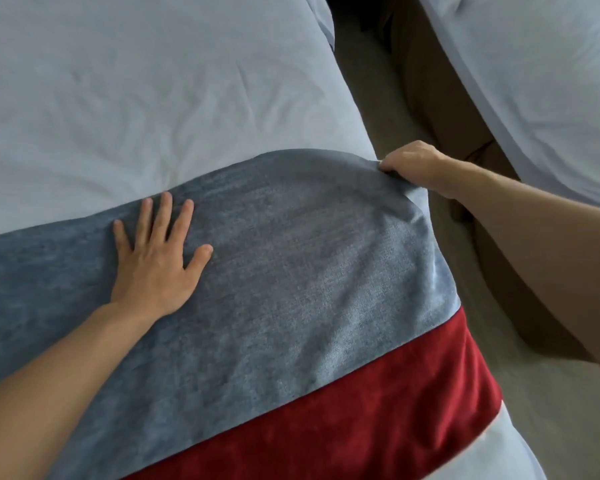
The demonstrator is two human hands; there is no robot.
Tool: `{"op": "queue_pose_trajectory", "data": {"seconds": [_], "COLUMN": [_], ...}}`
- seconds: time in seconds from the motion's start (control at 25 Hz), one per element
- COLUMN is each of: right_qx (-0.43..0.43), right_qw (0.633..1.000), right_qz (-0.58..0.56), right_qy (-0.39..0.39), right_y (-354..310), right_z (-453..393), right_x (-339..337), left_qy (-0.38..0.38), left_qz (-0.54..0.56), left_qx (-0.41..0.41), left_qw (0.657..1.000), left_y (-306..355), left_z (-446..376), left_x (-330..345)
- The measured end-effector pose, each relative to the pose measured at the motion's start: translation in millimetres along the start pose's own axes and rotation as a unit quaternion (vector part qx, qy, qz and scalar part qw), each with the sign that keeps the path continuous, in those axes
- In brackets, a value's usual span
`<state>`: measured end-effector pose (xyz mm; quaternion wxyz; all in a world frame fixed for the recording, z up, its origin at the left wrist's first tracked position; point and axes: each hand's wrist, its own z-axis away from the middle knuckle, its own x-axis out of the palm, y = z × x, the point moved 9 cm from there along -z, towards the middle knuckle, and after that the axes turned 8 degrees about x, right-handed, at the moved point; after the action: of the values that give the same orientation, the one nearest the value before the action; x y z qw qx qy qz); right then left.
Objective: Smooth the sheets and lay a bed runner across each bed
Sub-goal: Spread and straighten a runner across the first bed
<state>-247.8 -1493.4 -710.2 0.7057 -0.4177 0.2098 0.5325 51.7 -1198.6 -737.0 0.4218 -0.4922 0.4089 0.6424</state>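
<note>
1. We find a bedroom, likely a hotel twin room.
2. Two beds stand side by side: the near bed (118, 98) and a second bed (541, 81), both in white sheets.
3. A bed runner (291, 271) crosses the near bed.
4. Carpet (378, 109) lies between them.

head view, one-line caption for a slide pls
Left hand flat on the bed runner while right hand pinches its corner.

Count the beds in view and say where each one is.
2. The near bed fills the left and centre, with the bed runner across it. The second bed is at upper right, beyond the floor gap. Others may lie out of frame.
</note>
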Motion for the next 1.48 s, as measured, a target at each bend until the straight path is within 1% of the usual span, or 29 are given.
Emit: {"op": "queue_pose_trajectory", "data": {"seconds": [0.04,0.08,0.16,0.2,0.28,0.36,0.4,0.44,0.52,0.56,0.6,0.64,0.68,0.72,0.76,0.8,0.88,0.96,1.0,1.04,1.08,1.12,1.2,1.24,1.28,1.32,1.4,1.44,1.48], "right_qx": [-0.011,0.001,0.036,0.037,0.009,-0.054,-0.079,-0.1,-0.122,-0.103,-0.056,-0.001,0.045,0.067,0.059,0.013,-0.145,-0.286,-0.326,-0.335,-0.319,-0.286,-0.168,-0.113,-0.083,-0.09,-0.175,-0.213,-0.225], "right_qw": [1.0,1.0,0.997,0.997,0.999,0.99,0.981,0.97,0.954,0.957,0.963,0.964,0.966,0.969,0.976,0.981,0.976,0.947,0.933,0.926,0.93,0.943,0.979,0.99,0.994,0.993,0.979,0.972,0.968], "right_qz": [0.013,-0.002,-0.072,-0.067,0.001,0.119,0.171,0.221,0.254,0.209,0.142,0.073,0.032,0.015,0.008,-0.002,-0.012,0.039,0.092,0.137,0.159,0.151,0.098,0.07,0.047,0.026,0.003,0.022,0.054], "right_qy": [0.012,0.019,0.011,-0.002,-0.053,-0.062,-0.05,-0.018,0.104,0.172,0.224,0.254,0.254,0.236,0.211,0.195,0.165,0.138,0.122,0.103,0.092,0.085,0.059,0.047,0.048,0.065,0.104,0.101,0.094], "right_y": [-6.8,-7.6,-1.7,2.0,4.4,-2.5,-5.0,-7.0,-11.5,-9.8,-1.4,11.5,23.3,29.8,27.7,15.7,-23.0,-56.7,-65.2,-63.0,-53.4,-39.1,-6.6,9.0,21.1,28.0,36.9,51.1,75.0], "right_z": [1.7,-1.6,-6.9,-9.1,-8.7,-3.2,-5.1,-7.8,-11.3,-13.4,-18.1,-24.0,-30.0,-35.0,-35.0,-28.0,2.5,38.1,49.9,52.5,47.2,34.9,8.8,5.5,10.8,26.0,85.8,119.8,146.6], "right_x": [-3.7,-9.1,-13.4,-11.5,-2.6,0.1,-0.5,-4.0,-24.6,-43.0,-62.5,-75.3,-78.3,-73.8,-64.2,-50.4,-11.2,32.9,55.5,75.2,84.5,83.0,64.0,51.8,41.3,34.9,40.8,59.3,80.7], "left_qy": [0.001,0.002,0.005,0.005,0.003,0.004,0.005,0.007,0.01,0.013,0.015,0.016,0.017,0.018,0.019,0.019,0.019,0.018,0.018,0.017,0.015,0.013,0.006,0.003,0.003,0.008,0.02,0.02,0.017], "left_qz": [0.002,0.003,0.008,0.01,0.011,0.007,0.006,0.005,0.004,0.004,0.003,0.0,-0.003,-0.004,-0.004,-0.004,-0.008,-0.01,-0.009,-0.006,-0.002,-0.001,-0.004,-0.006,-0.006,-0.006,0.005,0.015,0.022], "left_qx": [-0.001,0.0,0.003,0.003,0.002,0.0,0.001,0.001,0.0,-0.001,-0.001,-0.001,0.0,0.0,0.0,-0.001,-0.003,-0.003,-0.002,-0.002,-0.002,-0.003,-0.002,-0.001,0.0,-0.002,-0.013,-0.017,-0.013], "left_qw": [1.0,1.0,1.0,1.0,1.0,1.0,1.0,1.0,1.0,1.0,1.0,1.0,1.0,1.0,1.0,1.0,1.0,1.0,1.0,1.0,1.0,1.0,1.0,1.0,1.0,1.0,1.0,1.0,1.0], "left_y": [0.1,0.2,0.2,0.0,0.6,1.3,1.5,1.6,1.4,1.5,1.7,2.1,2.7,3.2,3.6,3.6,2.6,2.7,2.8,2.9,2.8,2.3,1.7,2.7,3.3,3.0,3.8,9.8,21.0], "left_z": [-0.6,-1.0,-0.9,-0.6,-0.3,-0.3,-0.1,0.2,1.1,1.6,1.8,1.8,1.7,1.3,0.9,0.9,1.4,1.9,1.6,1.1,1.0,1.3,0.5,0.1,-0.9,-1.7,-0.8,1.8,6.2], "left_x": [-0.4,-1.1,-2.6,-3.2,-3.1,-3.5,-3.6,-3.7,-3.8,-4.0,-3.8,-2.8,-1.9,-1.3,-0.8,-0.7,-0.9,-1.4,-1.8,-1.9,-1.4,-0.7,1.0,2.2,2.4,1.4,-1.9,-1.9,-1.0]}}
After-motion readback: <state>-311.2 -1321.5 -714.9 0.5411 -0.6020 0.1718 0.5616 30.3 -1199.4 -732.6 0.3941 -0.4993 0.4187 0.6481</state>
